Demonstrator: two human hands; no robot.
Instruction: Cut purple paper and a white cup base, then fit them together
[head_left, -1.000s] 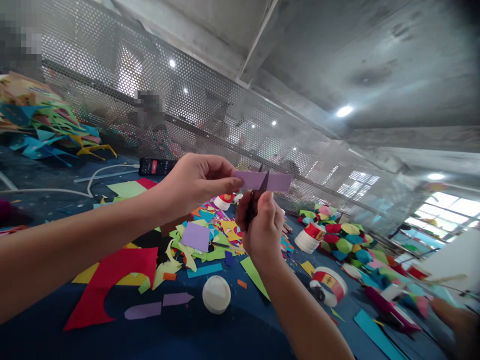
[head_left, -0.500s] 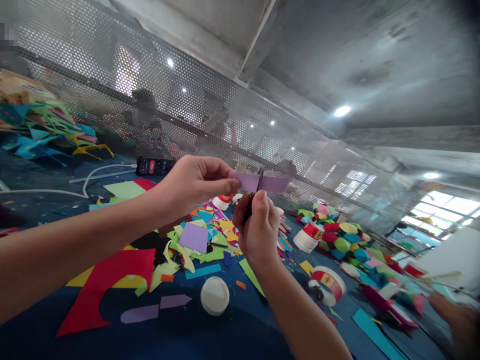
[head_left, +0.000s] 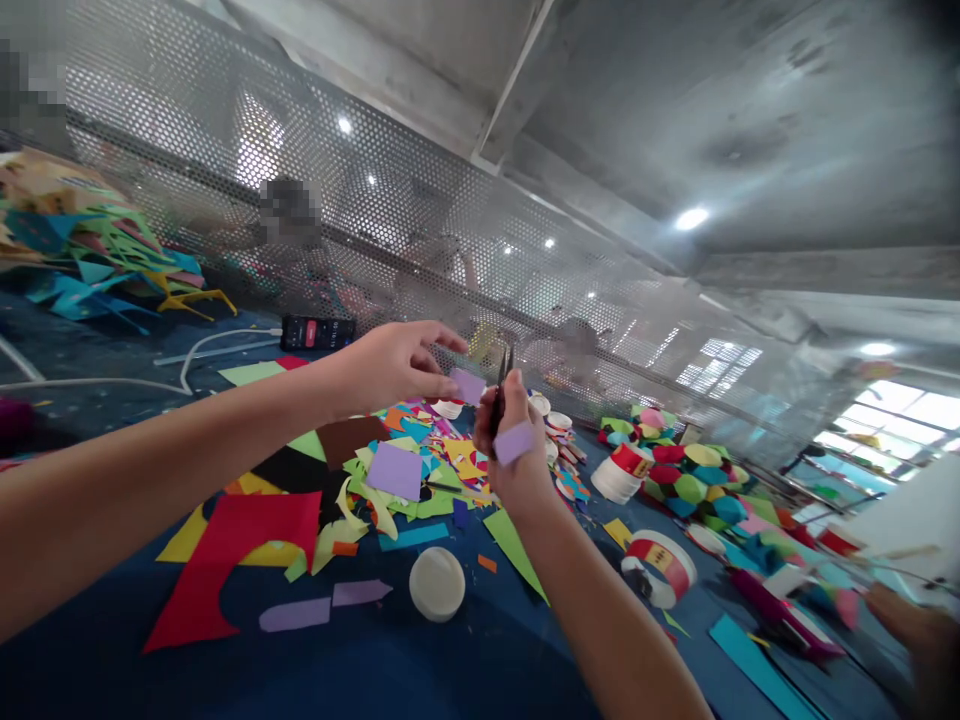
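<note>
My right hand (head_left: 517,455) grips a small pair of scissors (head_left: 505,370), blades pointing up and slightly apart. A purple paper piece (head_left: 514,443) shows in front of the back of this hand; whether it touches is unclear. To the left, my left hand (head_left: 405,362) has its thumb and index finger apart. Another purple piece (head_left: 468,386) is at its thumb tip, and I cannot tell whether it still touches. Below the hands, a purple square (head_left: 394,471) rests on paper scraps. Two purple cut shapes (head_left: 295,614) lie near the front, beside a white round lid (head_left: 437,584).
Red paper (head_left: 225,570) lies front left. A phone (head_left: 318,332) with a white cable leans farther back. White tubs with red labels (head_left: 622,472), a tape roll (head_left: 660,568) and colourful paper balls (head_left: 690,475) stand right. Another person's hand (head_left: 896,612) shows at the right edge.
The purple strip between the scissor blades is now two separate pieces, one lower by my right hand. My left fingers have spread apart and the scissors have come clear of the paper.
</note>
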